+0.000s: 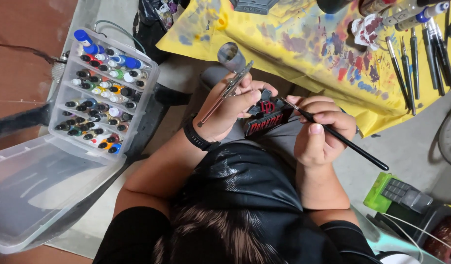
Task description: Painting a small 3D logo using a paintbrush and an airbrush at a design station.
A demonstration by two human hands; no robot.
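Now, right hand (319, 131) grip on brush (340, 138), tip up-left at plaque (266, 119)

Table (401, 105) – paint-stained yellow cover (294, 44); brushes (406, 63) in row, paint bottles (411, 14) on top.

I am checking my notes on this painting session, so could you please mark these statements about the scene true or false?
1. The right hand holds a thin black paintbrush. True.
2. The left hand holds a pair of scissors. False: it holds an airbrush and steadies a black plaque with red lettering.
3. The clear plastic case of paint bottles is shut. False: its lid lies open.
4. Spare brushes lie on the paint-stained yellow sheet. True.
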